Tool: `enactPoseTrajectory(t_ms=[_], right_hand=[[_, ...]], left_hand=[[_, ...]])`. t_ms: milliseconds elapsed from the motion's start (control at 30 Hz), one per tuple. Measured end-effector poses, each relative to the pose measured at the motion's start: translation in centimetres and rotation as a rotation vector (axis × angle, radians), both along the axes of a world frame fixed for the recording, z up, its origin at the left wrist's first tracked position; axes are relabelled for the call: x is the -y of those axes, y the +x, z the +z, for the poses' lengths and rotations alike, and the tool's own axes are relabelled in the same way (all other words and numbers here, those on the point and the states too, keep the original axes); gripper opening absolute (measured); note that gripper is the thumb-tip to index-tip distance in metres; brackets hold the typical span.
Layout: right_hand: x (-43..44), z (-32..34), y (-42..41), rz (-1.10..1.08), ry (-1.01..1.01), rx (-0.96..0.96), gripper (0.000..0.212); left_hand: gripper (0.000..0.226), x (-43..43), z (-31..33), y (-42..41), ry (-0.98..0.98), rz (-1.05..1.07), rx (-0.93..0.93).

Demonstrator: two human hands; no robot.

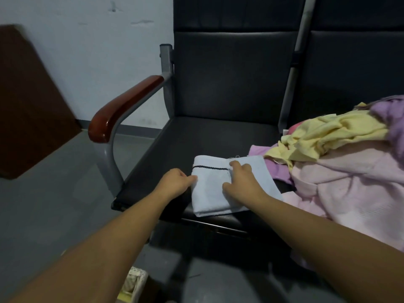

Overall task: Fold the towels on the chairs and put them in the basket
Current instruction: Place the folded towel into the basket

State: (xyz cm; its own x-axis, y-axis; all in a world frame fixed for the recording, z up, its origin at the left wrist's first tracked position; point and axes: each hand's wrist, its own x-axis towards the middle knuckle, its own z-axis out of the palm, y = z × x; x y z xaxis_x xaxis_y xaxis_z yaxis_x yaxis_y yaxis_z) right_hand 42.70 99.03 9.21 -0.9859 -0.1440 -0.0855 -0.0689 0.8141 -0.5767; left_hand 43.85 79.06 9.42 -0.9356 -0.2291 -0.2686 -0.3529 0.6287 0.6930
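A folded pale blue towel [209, 193] with a dark stitched stripe lies near the front edge of the black chair seat [196, 138]. My left hand [175, 181] pinches the towel's left edge with curled fingers. My right hand [242, 182] rests on top of the towel, fingers bent and pressing it down. To the right is a heap of unfolded towels: a yellow one [328, 132], a pink one [349, 182] and a purple one [391, 119]. A corner of the pale woven basket [133, 283] shows on the floor at the bottom.
The chair has a red-brown wooden armrest [122, 108] on a grey metal frame at its left. A second black chair [354, 68] joins it on the right, under the heap. A brown board [28, 101] leans on the white wall. The floor is grey.
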Motion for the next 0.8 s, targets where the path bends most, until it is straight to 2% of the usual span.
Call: enactPoseTrajectory(t_ms=[133,200,300,367,433,500,567,633,700,767,800], right_hand=[[-0.2,-1.1,0.2,0.192,0.201,0.002,0.05],[-0.4,-1.5,0.6,0.26,0.213,0.071,0.054],[-0.3,-1.6,1.0,0.255,0.141,0.078,0.054],[0.2,-1.3,1.0,0.216,-0.017,0.088,0.05],[1.1,-1.4,0.7,0.102,-0.389,0.21,0.038],[2.4,-1.4,0.7,-0.034,-0.816,0.411,0.024],[3.2,-0.9,0.6,-0.142,-1.129,0.545,0.034],[3.2,-0.1,0.3,-0.195,-1.25,0.618,0.051],[2.5,0.7,-0.1,-0.222,-1.295,0.633,0.058],[1.9,0.7,-0.2,-0.281,-1.213,0.586,0.052],[1.6,0.6,-0.2,-0.292,-1.1,0.531,0.042]], left_hand=[[0.039,-0.9,-0.1,-0.1,0.063,0.026,0.043],[0.035,-1.5,-0.1,-0.3,0.121,0.052,0.054],[0.024,-2.2,0.6,-0.3,0.226,0.089,0.07],[0.022,-2.3,1.2,-0.3,0.334,0.141,0.057],[0.021,-1.7,2.1,-0.3,0.389,0.199,0.004],[0.017,-1.0,3.1,-0.2,0.337,0.204,-0.068],[0.017,-0.9,4.0,0.1,0.216,0.171,-0.137],[0.021,-1.6,4.5,0.3,0.145,0.095,-0.192],[0.021,-2.8,4.8,0.5,0.19,-0.039,-0.19],[0.017,-3.6,4.9,0.6,0.316,-0.111,-0.145],[0.014,-3.6,4.8,0.5,0.342,-0.114,-0.142]])
